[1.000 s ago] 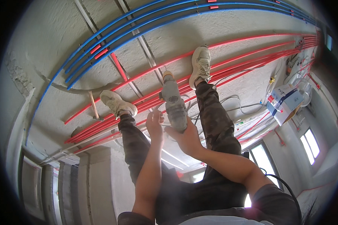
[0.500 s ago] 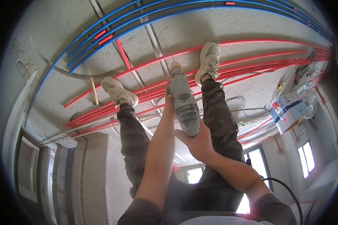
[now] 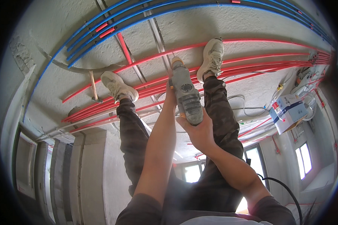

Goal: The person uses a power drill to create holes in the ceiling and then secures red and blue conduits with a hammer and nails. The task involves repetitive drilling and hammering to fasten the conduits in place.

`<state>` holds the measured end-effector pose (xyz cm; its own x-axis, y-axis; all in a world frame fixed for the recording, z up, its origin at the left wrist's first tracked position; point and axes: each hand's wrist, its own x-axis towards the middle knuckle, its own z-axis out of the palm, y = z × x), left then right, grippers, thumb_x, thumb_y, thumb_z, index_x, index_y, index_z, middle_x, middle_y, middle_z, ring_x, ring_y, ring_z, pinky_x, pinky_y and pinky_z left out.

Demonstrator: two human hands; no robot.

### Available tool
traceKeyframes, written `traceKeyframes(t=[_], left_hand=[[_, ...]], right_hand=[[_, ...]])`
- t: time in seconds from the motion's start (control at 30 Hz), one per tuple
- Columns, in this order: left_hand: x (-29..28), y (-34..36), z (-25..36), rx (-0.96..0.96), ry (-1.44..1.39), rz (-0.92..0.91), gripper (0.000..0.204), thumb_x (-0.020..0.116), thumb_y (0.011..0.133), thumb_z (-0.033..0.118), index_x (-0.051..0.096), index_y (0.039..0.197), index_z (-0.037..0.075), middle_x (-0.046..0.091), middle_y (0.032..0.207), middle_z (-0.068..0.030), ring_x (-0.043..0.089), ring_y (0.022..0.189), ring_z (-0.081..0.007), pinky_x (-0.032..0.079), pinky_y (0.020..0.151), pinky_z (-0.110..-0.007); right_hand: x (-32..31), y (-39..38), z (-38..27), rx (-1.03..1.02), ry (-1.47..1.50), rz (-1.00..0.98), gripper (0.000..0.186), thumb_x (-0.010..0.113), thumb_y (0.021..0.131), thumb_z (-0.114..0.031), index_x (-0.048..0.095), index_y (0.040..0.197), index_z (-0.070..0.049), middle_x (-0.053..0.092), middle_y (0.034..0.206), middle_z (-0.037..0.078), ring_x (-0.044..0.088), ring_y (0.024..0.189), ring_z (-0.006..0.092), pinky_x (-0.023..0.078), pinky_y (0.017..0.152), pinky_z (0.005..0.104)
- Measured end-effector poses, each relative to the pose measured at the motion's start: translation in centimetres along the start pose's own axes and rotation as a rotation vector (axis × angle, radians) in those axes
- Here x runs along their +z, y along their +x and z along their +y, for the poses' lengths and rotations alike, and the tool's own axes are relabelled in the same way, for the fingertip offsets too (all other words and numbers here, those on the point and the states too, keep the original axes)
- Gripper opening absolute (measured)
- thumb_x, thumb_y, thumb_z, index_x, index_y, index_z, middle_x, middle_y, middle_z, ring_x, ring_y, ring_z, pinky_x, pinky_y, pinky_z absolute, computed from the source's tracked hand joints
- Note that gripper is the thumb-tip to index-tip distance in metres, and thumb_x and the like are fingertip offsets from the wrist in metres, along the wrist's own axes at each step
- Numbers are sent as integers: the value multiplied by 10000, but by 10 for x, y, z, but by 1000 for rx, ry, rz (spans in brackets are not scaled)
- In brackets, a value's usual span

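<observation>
A grey, dust-covered rotary hammer drill (image 3: 186, 92) points away from me, its thin bit (image 3: 173, 55) reaching the floor beside the outermost red pipe (image 3: 191, 47). My left hand (image 3: 171, 93) is closed on the left side of the drill's body, with most of its fingers hidden behind it. At the rear end, my right hand (image 3: 199, 129) wraps the handle, and its thumb shows on the left. Whether the bit has entered the concrete is too small to tell.
My shoes stand either side of the drill among red pipes. A hammer (image 3: 94, 88) rests by the left shoe (image 3: 118, 86). Blue pipes (image 3: 139, 24) curve across the far floor. At right are a cardboard box (image 3: 289, 112) and a black cable (image 3: 285, 183).
The view has shifted slightly, so the floor and pipes sit a little differently. Both hands keep their hold on the drill, and its bit stays beside the same red pipe.
</observation>
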<state>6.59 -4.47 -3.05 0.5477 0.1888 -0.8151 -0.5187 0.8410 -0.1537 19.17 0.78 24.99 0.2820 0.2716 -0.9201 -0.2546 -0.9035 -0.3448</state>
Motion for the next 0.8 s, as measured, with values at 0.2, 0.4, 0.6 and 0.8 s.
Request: traceKeyframes(t=[0.2, 0.4, 0.6, 0.8], left_hand=[[21, -3, 2, 24, 28, 91, 702, 500, 1053, 727, 654, 1263, 75, 725, 1035, -55, 733, 897, -197, 626, 790, -368], [-1, 0, -5, 34, 39, 83, 664, 493, 1075, 693, 656, 1273, 81, 729, 1052, -51, 736, 897, -192, 626, 792, -361], [-12, 4, -7, 47, 49, 92, 640, 485, 1089, 667, 655, 1292, 84, 737, 1077, -56, 743, 907, -192, 632, 807, -358], [20, -4, 10, -18, 65, 100, 734, 498, 1053, 730, 646, 1323, 64, 736, 1103, -65, 741, 935, -192, 633, 821, -362]], right_hand=[[4, 0, 4, 14, -17, 18, 356, 856, 908, -151, 671, 1174, -2, 738, 1032, 53, 665, 929, 105, 552, 865, 310], [4, -1, 5, 0, -38, 15, 362, 850, 910, -139, 669, 1190, 2, 745, 1048, 56, 674, 936, 108, 555, 870, 309], [5, 0, 8, 10, -28, 5, 444, 862, 893, -123, 641, 1260, -10, 763, 1076, 113, 727, 977, 192, 562, 884, 344], [9, -1, 16, -6, -15, 40, 338, 839, 905, -78, 668, 1184, 7, 735, 1024, 43, 656, 913, 85, 553, 837, 288]])
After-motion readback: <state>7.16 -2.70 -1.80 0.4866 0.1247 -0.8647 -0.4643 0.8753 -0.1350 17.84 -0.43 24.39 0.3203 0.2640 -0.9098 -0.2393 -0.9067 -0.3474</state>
